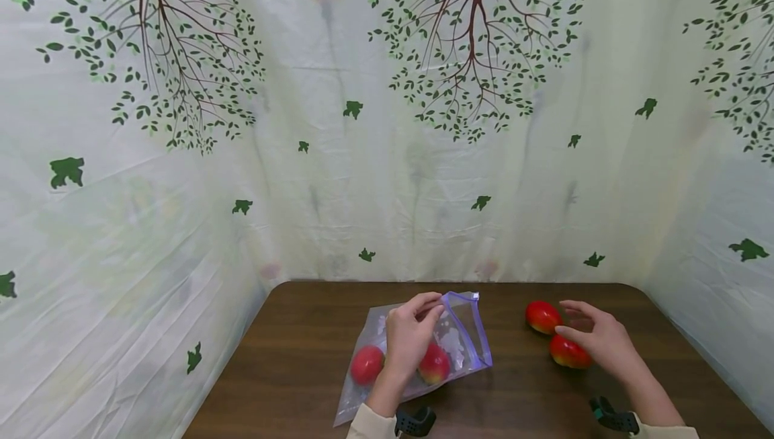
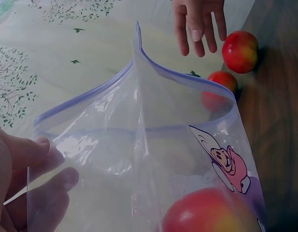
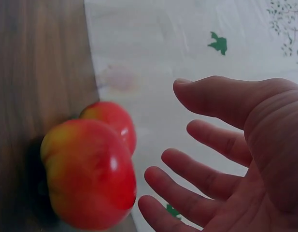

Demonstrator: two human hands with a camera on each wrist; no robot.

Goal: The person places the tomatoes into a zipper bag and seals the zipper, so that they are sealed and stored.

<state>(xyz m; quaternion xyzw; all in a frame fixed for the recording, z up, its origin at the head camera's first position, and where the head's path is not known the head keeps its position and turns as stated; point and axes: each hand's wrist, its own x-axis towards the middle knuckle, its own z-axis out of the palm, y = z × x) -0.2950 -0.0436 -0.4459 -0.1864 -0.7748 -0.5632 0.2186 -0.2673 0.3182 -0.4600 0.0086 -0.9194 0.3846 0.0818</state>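
Observation:
A clear zip bag [image 1: 381,321] with a purple-edged mouth lies on the table, its mouth toward the right. Two red apples, one on the left [image 1: 367,365] and one on the right [image 1: 434,364], are inside it. My left hand [image 1: 406,335] pinches the bag near its mouth; the left wrist view shows the mouth [image 2: 86,99] spread apart. On the right, my right hand [image 1: 605,341] hovers beside two more red-yellow apples, a far one [image 1: 542,317] and a near one [image 1: 570,353]. In the right wrist view its fingers [image 3: 192,174] are spread, with a gap to the nearer apple [image 3: 91,174].
A brown wooden table [image 1: 290,358] carries everything. White cloth [image 1: 417,224] printed with trees and leaves hangs behind it and along both sides. Dark bands [image 1: 416,421] sit on both wrists.

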